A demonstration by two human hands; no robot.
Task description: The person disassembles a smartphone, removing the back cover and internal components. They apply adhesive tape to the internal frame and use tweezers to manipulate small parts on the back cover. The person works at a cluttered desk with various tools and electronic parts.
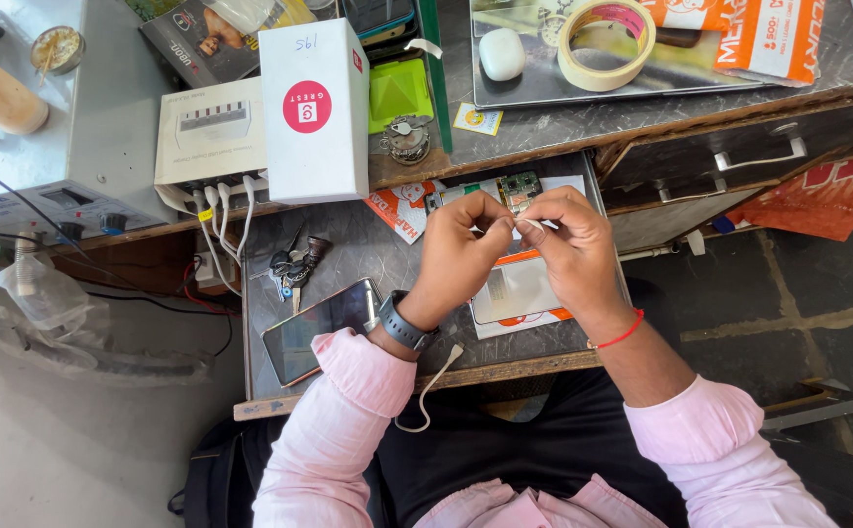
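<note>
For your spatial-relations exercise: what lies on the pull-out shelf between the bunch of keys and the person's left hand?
In the head view, only bare grey shelf lies between the bunch of keys and the left hand.

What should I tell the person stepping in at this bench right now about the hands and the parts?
Left hand and right hand: raised together over the grey work board, fingertips pinching a small pale piece; what it is cannot be told.
Below them: an opened phone with green circuit board and a pale panel on an orange-edged sheet.
Aside: dark phone, bunch of keys, tape roll on the upper shelf.
Done: phone is open. Left: the small piece is not yet set down.
</note>
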